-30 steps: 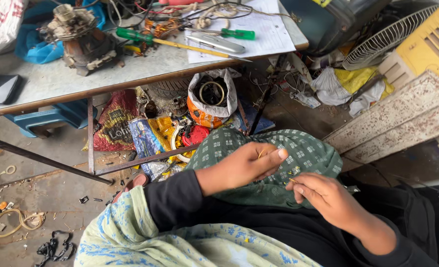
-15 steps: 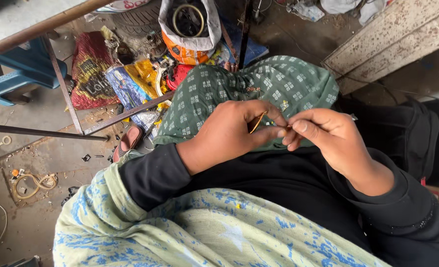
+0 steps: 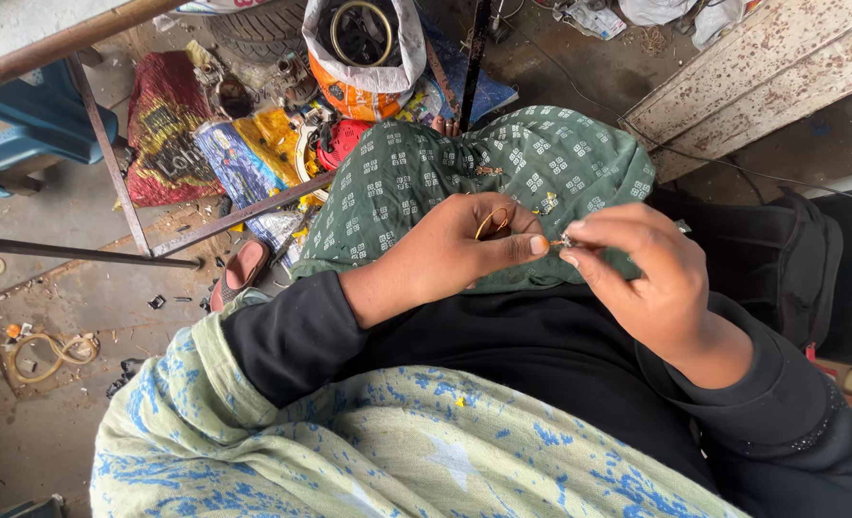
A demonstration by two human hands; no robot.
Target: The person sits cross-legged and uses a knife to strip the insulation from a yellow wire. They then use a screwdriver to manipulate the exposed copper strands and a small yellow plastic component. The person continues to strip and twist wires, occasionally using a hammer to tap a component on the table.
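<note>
My left hand (image 3: 455, 251) rests over my green patterned knee (image 3: 464, 163) and pinches a thin loop of copper-coloured wire (image 3: 492, 223) between thumb and fingers. My right hand (image 3: 642, 269) is just to its right, fingertips pinched on a tiny pale end (image 3: 566, 240) that meets the left thumb tip. Both wrists come out of black sleeves (image 3: 301, 331). A pale green and blue scarf (image 3: 378, 451) lies across my lap at the bottom.
A rusty metal table frame (image 3: 109, 168) stands on the concrete floor at left. Below it lie coloured sacks (image 3: 162, 129), an open bag with a ring-shaped part (image 3: 364, 43) and a sandal (image 3: 241, 271). A coil of cord (image 3: 47, 353) is far left, a weathered board (image 3: 762, 77) upper right.
The view dropped from the cluttered tabletop down to my lap. My two hands, apart a second ago, have come together at the fingertips over the knee, the wire loop now showing in the left.
</note>
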